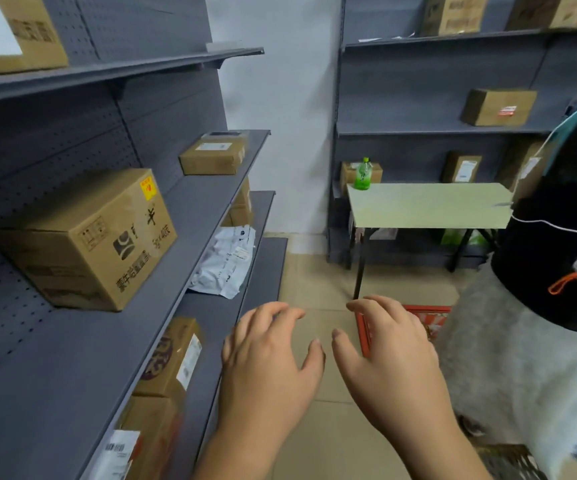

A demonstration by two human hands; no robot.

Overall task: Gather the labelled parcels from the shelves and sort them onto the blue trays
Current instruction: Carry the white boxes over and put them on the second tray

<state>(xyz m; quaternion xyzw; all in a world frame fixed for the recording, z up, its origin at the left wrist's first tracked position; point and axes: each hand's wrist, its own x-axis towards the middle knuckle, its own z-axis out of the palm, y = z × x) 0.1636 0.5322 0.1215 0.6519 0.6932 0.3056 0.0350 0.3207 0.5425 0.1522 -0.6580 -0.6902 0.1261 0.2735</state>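
Head view, and both hands are out front, palms down over the tiled floor: left hand (268,365) and right hand (389,355) side by side, fingers spread wide and loosely curled, holding nothing. Parcels all around! On the grey shelf unit (190,209) at left sits a big brown carton (86,237) with black print and a yellow sticker on its top corner. Further along the same shelf, a small flat box (212,155) with a white label on top. One level down, a crumpled white mailer bag (224,263) lies near the shelf edge. Lower still, just left of the left hand, a brown box with a white barcode label (172,358), its print too blurred to read. Across the aisle, a pale green table (429,206) carries a green bottle (363,174) at its corner, with more labelled boxes on the far shelves (442,131) behind. A red-edged object (429,320) is half hidden behind the right hand. At the right edge, a person in dark clothing (553,258) is cut off.
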